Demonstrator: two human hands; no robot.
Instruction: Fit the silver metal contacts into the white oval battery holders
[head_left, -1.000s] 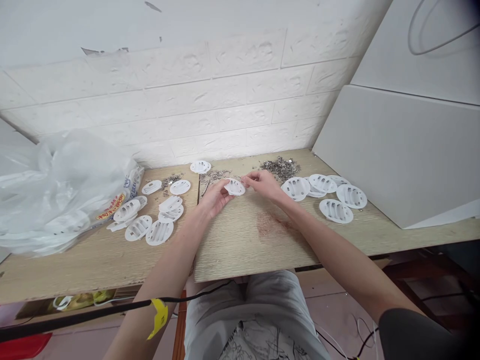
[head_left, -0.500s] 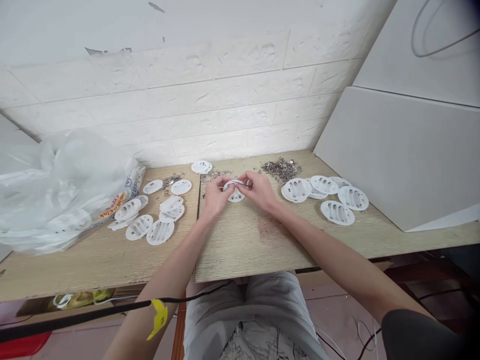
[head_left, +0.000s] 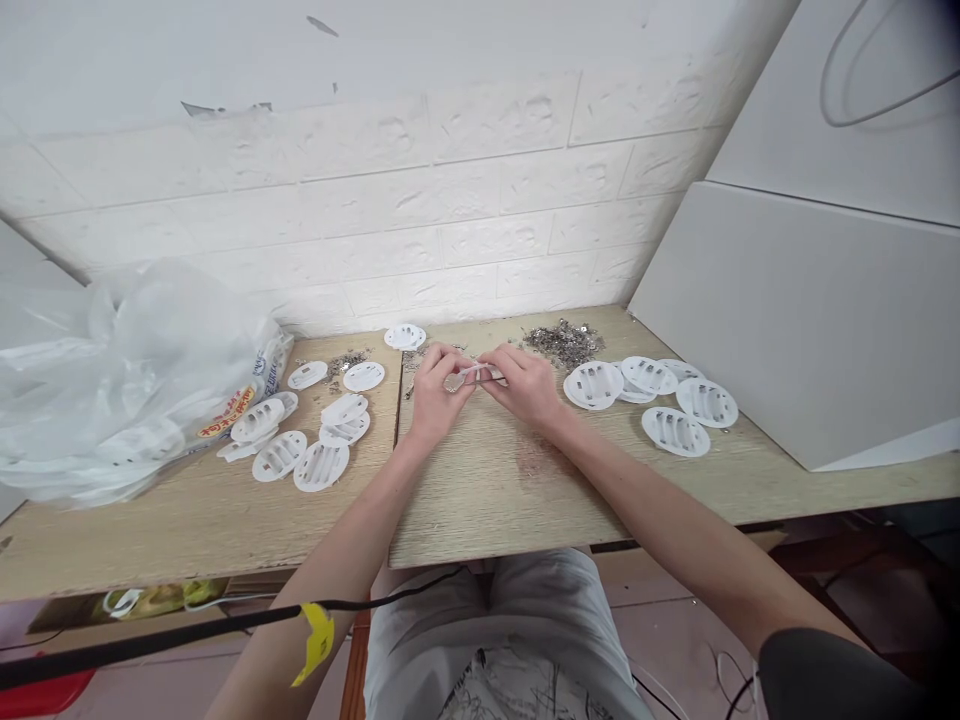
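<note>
Between both hands, a little above the table, is a white plastic disc (head_left: 471,374), tilted so that mostly its edge shows. My left hand (head_left: 437,395) pinches its left side with thumb and fingers. On the other side my right hand (head_left: 529,385) is closed at the disc's right edge, and a thin dark tool tip seems to show by its fingers; its kind cannot be made out. Behind the right hand lies a heap of small metal pieces (head_left: 564,343). Several slotted white discs (head_left: 594,384) rest to the right, overlapping.
On the left, more white discs (head_left: 321,466) lie near a small metal pile (head_left: 346,364). A clear plastic bag (head_left: 135,370) of discs fills the left end. A white panel (head_left: 810,320) leans at the right. A black cable (head_left: 225,622) crosses below the table (head_left: 480,500).
The disc has been raised and tipped from a flatter pose to nearly edge-on. Both hands have turned slightly with it. The surrounding piles look the same.
</note>
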